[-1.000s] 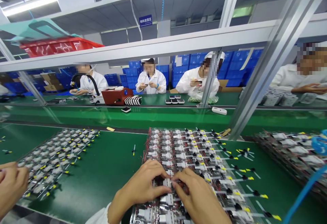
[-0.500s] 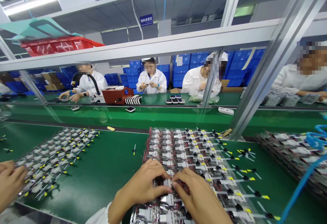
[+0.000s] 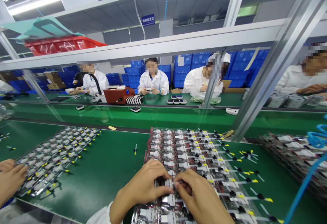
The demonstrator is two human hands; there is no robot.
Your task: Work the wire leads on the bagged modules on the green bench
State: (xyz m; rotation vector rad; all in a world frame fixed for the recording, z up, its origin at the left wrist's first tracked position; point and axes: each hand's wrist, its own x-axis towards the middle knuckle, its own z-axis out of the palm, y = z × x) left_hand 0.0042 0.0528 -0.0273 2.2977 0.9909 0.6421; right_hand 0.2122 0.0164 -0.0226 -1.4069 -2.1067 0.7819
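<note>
My left hand point(image 3: 143, 183) and my right hand point(image 3: 201, 196) meet at the near end of a large block of wired electronic modules point(image 3: 184, 156). Their fingertips pinch a small white connector point(image 3: 169, 183) among thin red and black wires. The fingers hide most of that spot. Rows of white connectors with black-and-yellow-tipped leads fan out around my hands. A smaller block of the same modules point(image 3: 56, 159) lies to the left, near a co-worker's hand point(image 3: 10, 178).
The modules rest on a green work mat point(image 3: 102, 169). More modules point(image 3: 296, 152) and a blue cable point(image 3: 304, 179) lie to the right. Metal shelf uprights point(image 3: 276, 64) stand ahead, beyond a green conveyor belt point(image 3: 143, 115). Several co-workers sit across it, before stacked blue crates point(image 3: 199, 59).
The view has drifted slightly as my head moved. My hands stay pinched at the same spot, and the co-worker's hand at the left has slid slightly lower.
</note>
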